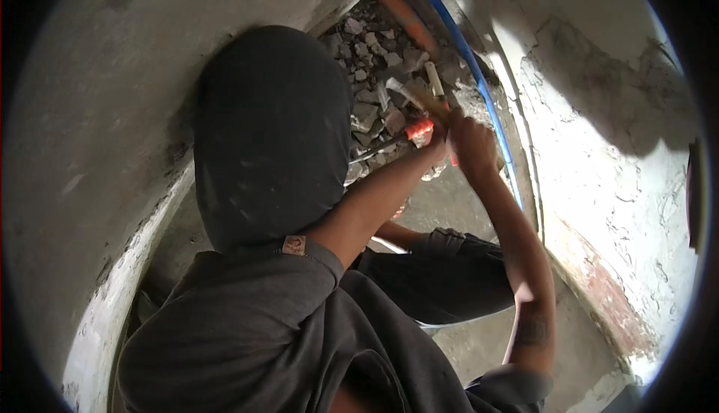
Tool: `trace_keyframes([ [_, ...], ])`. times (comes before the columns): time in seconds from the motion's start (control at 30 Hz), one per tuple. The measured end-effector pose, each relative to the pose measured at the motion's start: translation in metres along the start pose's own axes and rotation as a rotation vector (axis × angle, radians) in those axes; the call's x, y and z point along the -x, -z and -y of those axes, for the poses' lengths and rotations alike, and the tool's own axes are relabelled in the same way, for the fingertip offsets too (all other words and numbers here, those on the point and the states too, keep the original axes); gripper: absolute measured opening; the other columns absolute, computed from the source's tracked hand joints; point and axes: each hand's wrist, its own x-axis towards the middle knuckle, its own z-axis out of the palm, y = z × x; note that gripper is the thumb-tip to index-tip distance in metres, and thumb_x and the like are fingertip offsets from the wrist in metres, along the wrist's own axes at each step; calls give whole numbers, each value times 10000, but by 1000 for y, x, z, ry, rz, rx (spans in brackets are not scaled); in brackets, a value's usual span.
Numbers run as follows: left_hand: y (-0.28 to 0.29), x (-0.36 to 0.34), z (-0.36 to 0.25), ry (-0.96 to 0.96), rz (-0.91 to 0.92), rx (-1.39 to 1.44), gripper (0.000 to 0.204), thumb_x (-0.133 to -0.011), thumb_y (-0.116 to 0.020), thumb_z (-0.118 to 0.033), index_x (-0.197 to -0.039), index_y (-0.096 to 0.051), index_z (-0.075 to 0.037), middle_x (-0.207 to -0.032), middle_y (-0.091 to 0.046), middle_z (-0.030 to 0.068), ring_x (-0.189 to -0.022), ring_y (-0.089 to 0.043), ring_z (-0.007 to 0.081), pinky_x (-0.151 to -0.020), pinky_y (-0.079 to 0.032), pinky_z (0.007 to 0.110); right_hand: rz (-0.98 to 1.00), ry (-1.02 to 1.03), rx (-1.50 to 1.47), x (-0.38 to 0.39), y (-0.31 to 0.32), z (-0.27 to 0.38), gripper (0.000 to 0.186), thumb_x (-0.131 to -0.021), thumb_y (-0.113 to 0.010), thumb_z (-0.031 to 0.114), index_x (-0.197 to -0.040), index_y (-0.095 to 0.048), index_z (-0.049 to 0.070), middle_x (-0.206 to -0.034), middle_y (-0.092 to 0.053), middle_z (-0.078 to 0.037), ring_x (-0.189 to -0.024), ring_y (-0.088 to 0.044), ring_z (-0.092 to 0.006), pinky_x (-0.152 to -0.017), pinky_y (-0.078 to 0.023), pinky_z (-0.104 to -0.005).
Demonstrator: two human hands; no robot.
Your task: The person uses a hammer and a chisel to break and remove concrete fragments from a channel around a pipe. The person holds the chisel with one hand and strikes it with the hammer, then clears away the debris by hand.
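Note:
My right hand (473, 145) is closed in a fist around a blurred tool with a brownish shaft (425, 101). Its pale end points up and left over the rubble. Close against that wrist, my left hand (440, 143) is mostly hidden, so its fingers do not show. Beside it is a tool with a ridged orange-red grip (419, 128) and a thin dark rod that slants down left. A cream-coloured stick (434, 77) stands out just above my right hand, with red parts near it.
Broken rubble (367, 53) fills the narrow space ahead. A blue pipe (470, 57) runs along the right wall (599, 166), and an orange-brown pipe (408, 20) lies beyond the rubble. My dark-clothed knee (273, 128) covers much of the left, against a rough grey wall (112, 98).

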Motion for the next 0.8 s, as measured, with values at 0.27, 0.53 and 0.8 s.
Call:
trace_keyframes([
  [0.27,8,1,29,99,-154,341,351,-990,-367,-437,-1003,-524,-123,-927,-550,52,-906,-553,179,-794,-465,345,-88,-4,-136,46,41,27,592,-886,-528,556,-1037,-531,-16,-966,-627,-241,-726,-671,-389,-644,-550,-467],
  [0.53,35,-15,36,168,-112,436,385,-992,-346,-443,-987,-537,-108,-899,-558,63,-846,-573,217,-755,-486,364,21,-194,-249,27,39,6,561,-908,-515,529,-915,-560,-30,-739,-635,-278,-740,-643,-447,-642,-506,-515],
  [0.8,-9,-17,61,-174,496,863,475,-964,-356,-572,-968,-510,-122,-950,-554,51,-912,-545,183,-828,-456,360,40,-191,-267,16,47,15,579,-918,-488,541,-1007,-564,-26,-773,-658,-256,-756,-661,-424,-660,-521,-496],
])
